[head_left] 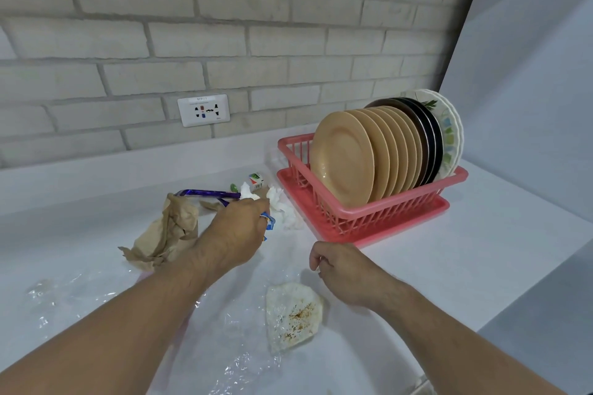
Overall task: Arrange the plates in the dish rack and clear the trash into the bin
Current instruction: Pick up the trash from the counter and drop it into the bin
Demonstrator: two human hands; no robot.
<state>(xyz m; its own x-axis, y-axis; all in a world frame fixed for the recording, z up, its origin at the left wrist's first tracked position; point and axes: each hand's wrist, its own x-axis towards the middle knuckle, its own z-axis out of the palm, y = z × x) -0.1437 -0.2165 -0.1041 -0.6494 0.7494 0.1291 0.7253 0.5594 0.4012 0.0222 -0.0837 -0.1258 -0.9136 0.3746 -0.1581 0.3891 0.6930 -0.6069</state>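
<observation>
Plates point(343, 157) stand upright filling the pink dish rack point(369, 218). Just left of the rack, the left hand point(234, 234) has its fingers pinching a blue wrapper point(270, 223) among the trash; the right hand point(340, 269), fingers curled and holding nothing, hovers over bare desk point(465, 250) before the rack.

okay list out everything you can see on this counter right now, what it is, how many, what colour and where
dish rack: one, pink, on the counter at right
tan plates: about eight, upright at the front of the rack
dark plates: about three, black or brown, upright behind the tan ones
patterned plates: about two, white with green print, rearmost in the rack
paper bag: one, brown, crumpled, left of centre
purple wrapper: one, behind the bag
white tissues: a few, crumpled, beside the rack
small carton: one, white and green, near the wall
stained paper: one, white, near edge
clear plastic film: crumpled, spread along the near counter
wall socket: one, white, brick wall
left hand: closed on a blue wrapper
right hand: loosely curled, apparently empty
</observation>
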